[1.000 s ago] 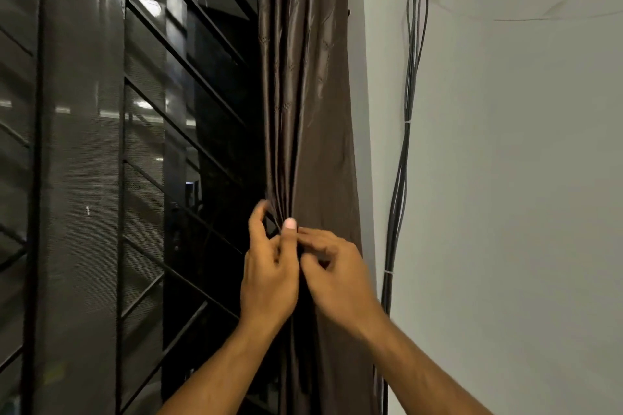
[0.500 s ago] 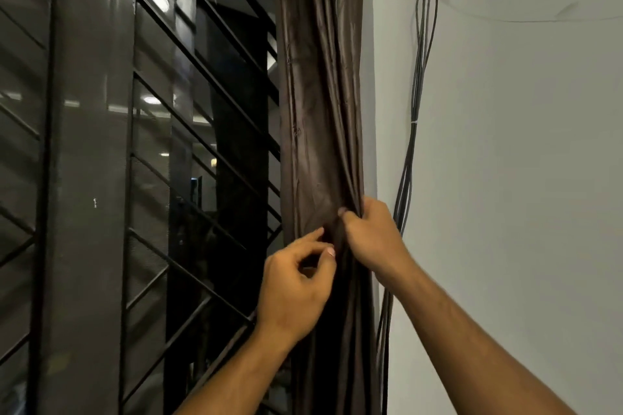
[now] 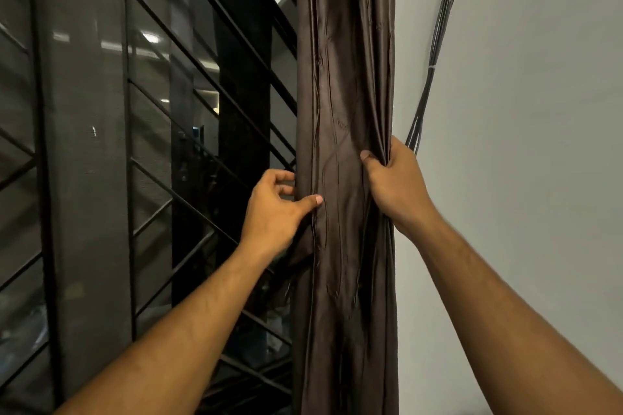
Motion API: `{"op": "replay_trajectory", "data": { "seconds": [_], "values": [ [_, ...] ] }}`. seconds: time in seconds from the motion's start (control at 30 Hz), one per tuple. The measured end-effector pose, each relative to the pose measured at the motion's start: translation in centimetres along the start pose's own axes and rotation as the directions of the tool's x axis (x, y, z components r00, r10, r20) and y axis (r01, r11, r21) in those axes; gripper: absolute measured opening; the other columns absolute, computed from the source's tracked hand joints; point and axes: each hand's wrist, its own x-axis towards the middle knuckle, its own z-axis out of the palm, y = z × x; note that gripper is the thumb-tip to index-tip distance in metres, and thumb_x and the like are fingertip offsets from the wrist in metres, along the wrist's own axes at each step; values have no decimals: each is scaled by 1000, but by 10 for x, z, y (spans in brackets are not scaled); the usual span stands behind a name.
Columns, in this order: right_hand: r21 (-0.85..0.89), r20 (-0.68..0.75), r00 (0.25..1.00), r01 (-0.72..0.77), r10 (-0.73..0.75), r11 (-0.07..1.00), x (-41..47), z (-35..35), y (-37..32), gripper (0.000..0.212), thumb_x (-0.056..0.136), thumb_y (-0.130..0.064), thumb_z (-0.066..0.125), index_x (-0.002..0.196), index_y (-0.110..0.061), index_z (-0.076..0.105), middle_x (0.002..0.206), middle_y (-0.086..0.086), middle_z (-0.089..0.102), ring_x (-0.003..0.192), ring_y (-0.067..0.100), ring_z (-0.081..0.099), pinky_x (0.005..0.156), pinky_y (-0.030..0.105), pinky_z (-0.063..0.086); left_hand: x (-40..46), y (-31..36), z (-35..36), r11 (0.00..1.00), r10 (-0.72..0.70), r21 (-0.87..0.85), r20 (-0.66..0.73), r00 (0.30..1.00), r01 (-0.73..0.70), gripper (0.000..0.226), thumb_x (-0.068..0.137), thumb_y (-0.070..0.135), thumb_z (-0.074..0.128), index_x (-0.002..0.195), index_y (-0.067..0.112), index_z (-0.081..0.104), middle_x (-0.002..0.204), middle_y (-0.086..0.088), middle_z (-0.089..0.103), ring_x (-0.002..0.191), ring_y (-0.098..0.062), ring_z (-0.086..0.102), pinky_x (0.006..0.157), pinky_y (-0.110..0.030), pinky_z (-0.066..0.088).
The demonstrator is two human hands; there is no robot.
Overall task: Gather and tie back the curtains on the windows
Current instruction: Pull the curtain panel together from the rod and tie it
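The left hand pinches the left edge of the gathered brown curtain with narrowed fingers, the right hand grips its right folds closed, ahead of the window grille, cables and wall.

A dark brown satin curtain hangs bunched in a vertical column. The right hand clutches a fistful of folds at its right edge. The left hand pinches its left edge, thumb pressed on the front. Left of the curtain stands a window grille; right of it, black cables run down the wall.
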Motion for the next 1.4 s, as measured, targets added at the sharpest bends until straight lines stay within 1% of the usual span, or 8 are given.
{"op": "replay_trajectory", "data": {
  "seconds": [0.17, 0.3, 0.47, 0.8, 1.0, 1.13, 1.27, 1.4],
  "values": [
    [-25, -58, 997, 46, -48, 999, -3, -4, 5, 23, 104, -13, 54, 121, -29, 58, 105, -24, 63, 92, -19, 60, 77, -1, 45, -22, -20, -7, 965, 141, 208, 88, 986, -156, 43, 72, 36, 91, 92, 25, 55, 100, 5, 64, 88, -14, 67, 74, -37, 60],
    [-56, -65, 995, 75, -78, 996, -12, -4, 10, 22, 103, -12, 55, 118, -28, 55, 104, -26, 61, 91, -22, 58, 77, -2, 44, -34, -32, -15, 930, 28, 351, 228, 973, -109, 33, 69, 42, 92, 92, 31, 70, 99, 12, 69, 92, -1, 65, 84, -27, 56],
    [-63, -61, 996, 57, -61, 996, -29, -1, 25, 25, 102, -13, 60, 119, -30, 55, 105, -27, 60, 94, -21, 58, 80, -1, 45, -36, -38, -22, 909, -68, 417, 177, 982, -12, 28, 70, 38, 92, 72, 23, 68, 66, 6, 70, 60, 1, 67, 51, -14, 46],
    [-29, 81, 995, -50, 52, 998, -98, 25, 51, 34, 96, -13, 70, 111, -42, 59, 108, -26, 68, 101, -9, 66, 87, 7, 49, -43, -43, -13, 953, -167, 225, -163, 972, 202, 38, 83, 20, 83, 75, 17, 46, 66, -3, 53, 54, -16, 48, 51, -29, 41],
    [-140, 91, 996, 13, 0, 990, -122, 49, 54, 35, 94, -10, 67, 128, -18, 62, 119, -6, 64, 107, 6, 63, 94, 28, 54, -48, -39, -5, 909, -213, -316, 208, 955, 271, 30, 85, 44, 77, 90, 16, 82, 92, -3, 80, 82, -14, 76, 62, -18, 55],
    [-12, 210, 976, -49, 51, 999, -127, 60, 48, 44, 91, -3, 64, 132, -19, 59, 134, -3, 55, 120, 5, 60, 104, 25, 50, -49, -51, -10, 935, -114, -271, 378, 919, 227, 49, 73, 48, 85, 112, 19, 79, 112, -8, 79, 106, -21, 75, 81, -21, 57],
    [106, 308, 942, -172, 132, 979, -126, 68, 51, 16, 85, -2, 67, 100, -7, 70, 116, 3, 63, 105, 5, 65, 94, 24, 52, -43, -59, -6, 984, -118, -104, 209, 971, 142, 17, 88, 33, 76, 91, 17, 81, 89, -4, 81, 86, -16, 77, 69, -19, 57],
    [211, 380, 910, -258, 164, 943, -120, 64, 58, 10, 88, -7, 75, 97, -6, 77, 126, -6, 67, 118, 1, 63, 106, 23, 48, -39, -61, -10, 990, -139, 29, 109, 984, 137, 28, 96, 31, 57, 79, 20, 76, 74, 0, 77, 74, -15, 73, 63, -26, 53]
  ]
}}
